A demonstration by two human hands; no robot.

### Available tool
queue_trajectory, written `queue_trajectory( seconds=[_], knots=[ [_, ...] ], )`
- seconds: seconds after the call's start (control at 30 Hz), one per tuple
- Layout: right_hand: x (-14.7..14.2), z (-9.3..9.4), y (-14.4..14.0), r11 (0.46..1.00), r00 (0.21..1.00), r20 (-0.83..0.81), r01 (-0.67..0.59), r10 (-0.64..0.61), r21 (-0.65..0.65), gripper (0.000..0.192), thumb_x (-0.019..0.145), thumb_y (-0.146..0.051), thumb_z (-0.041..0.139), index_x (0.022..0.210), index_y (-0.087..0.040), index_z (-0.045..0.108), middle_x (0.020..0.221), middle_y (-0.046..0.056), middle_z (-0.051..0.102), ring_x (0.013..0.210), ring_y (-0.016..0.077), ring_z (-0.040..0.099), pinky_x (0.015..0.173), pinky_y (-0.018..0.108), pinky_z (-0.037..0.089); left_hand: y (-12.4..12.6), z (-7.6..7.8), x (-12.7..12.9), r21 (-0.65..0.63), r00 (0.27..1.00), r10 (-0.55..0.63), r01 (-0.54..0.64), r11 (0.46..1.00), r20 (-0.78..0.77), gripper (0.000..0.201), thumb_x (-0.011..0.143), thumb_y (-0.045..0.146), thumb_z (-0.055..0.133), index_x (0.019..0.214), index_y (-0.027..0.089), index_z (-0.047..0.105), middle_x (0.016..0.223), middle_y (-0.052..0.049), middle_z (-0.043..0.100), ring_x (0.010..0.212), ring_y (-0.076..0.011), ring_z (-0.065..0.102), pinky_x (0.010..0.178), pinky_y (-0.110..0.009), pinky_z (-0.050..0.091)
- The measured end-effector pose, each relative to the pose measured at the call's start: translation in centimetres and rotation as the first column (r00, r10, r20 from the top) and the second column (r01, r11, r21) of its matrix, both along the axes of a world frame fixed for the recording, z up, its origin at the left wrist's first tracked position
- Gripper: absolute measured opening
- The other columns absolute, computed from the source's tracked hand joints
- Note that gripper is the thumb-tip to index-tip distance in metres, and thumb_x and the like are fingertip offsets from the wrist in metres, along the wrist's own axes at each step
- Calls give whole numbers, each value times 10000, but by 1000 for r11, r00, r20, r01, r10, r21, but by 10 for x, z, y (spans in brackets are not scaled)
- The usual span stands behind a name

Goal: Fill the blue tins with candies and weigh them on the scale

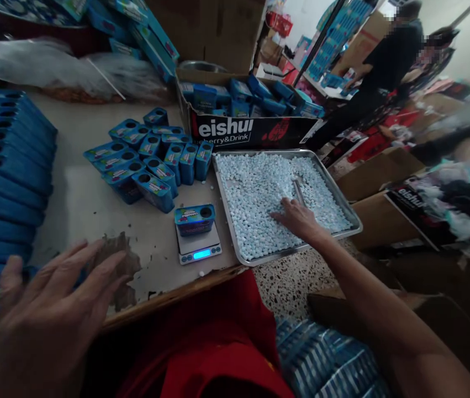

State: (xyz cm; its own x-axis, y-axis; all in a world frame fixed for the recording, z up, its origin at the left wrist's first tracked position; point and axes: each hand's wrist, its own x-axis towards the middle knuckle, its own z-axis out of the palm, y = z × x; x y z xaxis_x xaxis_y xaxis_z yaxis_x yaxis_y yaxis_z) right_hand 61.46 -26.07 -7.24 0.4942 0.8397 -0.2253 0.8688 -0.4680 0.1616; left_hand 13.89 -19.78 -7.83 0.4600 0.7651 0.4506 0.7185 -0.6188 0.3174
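Pale blue candies are filling the metal tray, where the right hand is resting with loosely curled fingers, beside a small scoop. The left hand is hovering open-fingered over the tabletop near stacked blue tins. One tin is sitting on the scale.

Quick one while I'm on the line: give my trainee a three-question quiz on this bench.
1. True or false: the right hand rests in the metal tray of pale blue candies.
2. What sits on the small scale?
A. a blue tin
B. a spoon
C. nothing
3. Which hand hovers open, holding nothing, near the stacked blue tins?

Key: 1 true; 2 A, the blue tin; 3 the left hand.
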Motion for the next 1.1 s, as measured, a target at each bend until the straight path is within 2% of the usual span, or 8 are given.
queue_trajectory(
  seconds=[0.1,0.2,0.37,0.63,0.8,0.97,1.03,1.1],
  knots=[
    [-11,-17,20,989,989,-48,-135,138,67,372,1043,-424,519,1327,-194,586,1238,180,681,1010,301,707,796,349,479,5,7,19,62,988,-35,45,997,-148,457,966,316,586,1409,417,633,1512,-43,610,1387,-399,575,1289,-688,188],
    [3,-13,39,977,962,-192,-172,194,122,318,969,-429,646,1197,-210,683,1068,125,736,934,274,695,766,331,463,14,15,31,116,967,-101,131,985,-235,264,981,257,580,1213,240,703,1367,-143,691,1309,-387,637,1283,-681,213],
    [34,3,42,950,884,-414,-93,216,297,308,838,-460,729,1005,-202,749,759,28,660,716,196,595,662,314,416,21,16,39,85,952,-87,116,990,-293,284,978,226,609,1253,287,647,1381,-119,679,1257,-349,670,1250,-715,255],
    [16,-3,35,966,723,-678,65,128,252,256,782,-416,759,903,-194,716,560,-35,524,519,120,448,519,269,336,22,6,43,9,946,-85,92,996,-312,303,998,253,599,1296,238,653,1368,-123,695,1174,-330,701,1228,-679,304],
    [-11,8,45,969,417,-901,148,122,200,281,791,-399,813,917,-201,660,559,-67,457,493,91,376,462,241,267,28,-4,43,-54,956,-85,72,996,-280,340,997,275,591,1327,237,663,1379,-128,687,1184,-326,685,1213,-630,334],
    [-58,46,65,983,205,-963,11,176,182,252,833,-376,800,929,-206,641,570,-90,434,479,79,357,451,232,262,33,-12,50,-131,962,-133,104,986,-238,374,984,292,601,1350,246,666,1400,-117,677,1222,-338,663,1159,-569,424],
    [-78,62,76,971,211,-948,-80,239,227,193,852,-333,769,927,-207,644,563,-97,421,478,82,360,464,236,280,35,-15,52,-144,965,-144,114,983,-221,365,985,279,586,1336,236,679,1388,-125,683,1211,-339,668,1136,-560,449],
    [-95,73,85,935,301,-888,-180,347,304,111,856,-269,735,903,-199,662,580,-85,450,509,89,394,496,240,306,36,-19,51,-152,967,-153,124,981,-202,368,988,265,566,1334,225,684,1377,-137,686,1204,-333,673,1125,-557,461]
  ],
)
